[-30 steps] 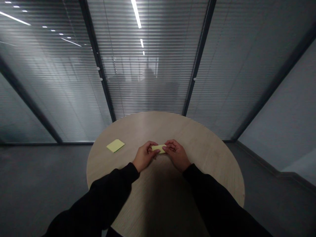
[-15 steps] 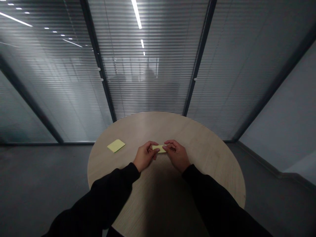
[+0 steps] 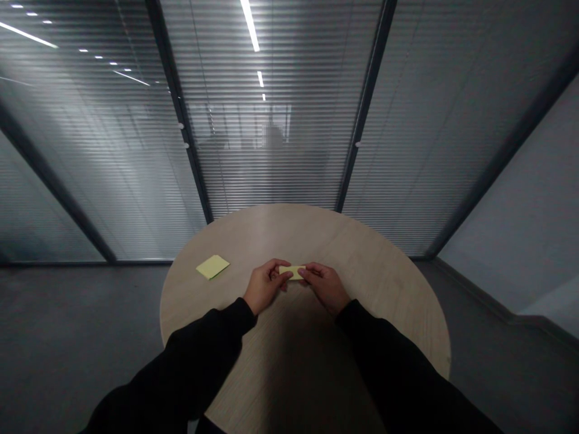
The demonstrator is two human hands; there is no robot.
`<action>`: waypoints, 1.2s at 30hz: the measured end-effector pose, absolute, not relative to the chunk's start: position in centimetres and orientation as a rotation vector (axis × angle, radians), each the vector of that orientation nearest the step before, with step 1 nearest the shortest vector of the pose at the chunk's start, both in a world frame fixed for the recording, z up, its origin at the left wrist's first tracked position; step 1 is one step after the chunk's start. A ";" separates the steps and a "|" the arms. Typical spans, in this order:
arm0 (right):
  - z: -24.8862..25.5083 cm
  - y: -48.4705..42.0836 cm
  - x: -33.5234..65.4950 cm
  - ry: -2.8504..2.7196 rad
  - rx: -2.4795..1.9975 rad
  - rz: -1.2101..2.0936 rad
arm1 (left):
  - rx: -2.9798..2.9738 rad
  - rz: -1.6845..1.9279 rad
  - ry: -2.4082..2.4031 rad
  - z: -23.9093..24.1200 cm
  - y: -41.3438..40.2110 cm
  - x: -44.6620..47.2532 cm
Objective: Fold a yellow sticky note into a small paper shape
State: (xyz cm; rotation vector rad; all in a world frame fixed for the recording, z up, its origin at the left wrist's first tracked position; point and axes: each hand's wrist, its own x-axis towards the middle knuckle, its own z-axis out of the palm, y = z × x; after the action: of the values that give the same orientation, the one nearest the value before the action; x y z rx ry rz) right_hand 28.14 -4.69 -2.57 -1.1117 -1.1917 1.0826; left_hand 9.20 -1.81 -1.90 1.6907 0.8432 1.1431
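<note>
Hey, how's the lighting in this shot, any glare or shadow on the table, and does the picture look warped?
Head view: dim overall; ceiling strip lights glare off the glass wall; a dark shadow lies on the table just below the left hand and right hand, which pinch a yellow paper strip; the wide-angle lens splays the wall frames outward.

Round table (image 3: 389, 283), yellow notepad (image 3: 212, 266), slatted blinds (image 3: 280, 120)

Dim, cool-toned scene — the brightest light comes from ceiling strips (image 3: 250, 27) glaring on the blinds (image 3: 280, 120). A soft shadow darkens the near table (image 3: 294, 367); wide-angle distortion bends the edges.
</note>
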 end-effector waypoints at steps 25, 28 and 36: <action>-0.8 -5.4 29.6 -1.785 -1.217 0.525 | 2.046 0.829 0.883 -1.8 -1.6 8.6; -0.7 -5.3 29.8 -1.882 -1.181 0.499 | 2.103 0.696 0.840 -1.4 -1.9 8.6; 0.1 -5.2 29.6 -1.974 -1.102 0.511 | 2.129 0.564 0.846 -1.1 -1.9 8.5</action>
State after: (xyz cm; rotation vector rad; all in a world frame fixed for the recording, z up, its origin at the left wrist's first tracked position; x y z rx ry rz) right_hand 29.62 -5.18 0.11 -1.1017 -1.9741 0.5106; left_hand 8.53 -1.94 -1.06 2.1287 0.8456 0.5644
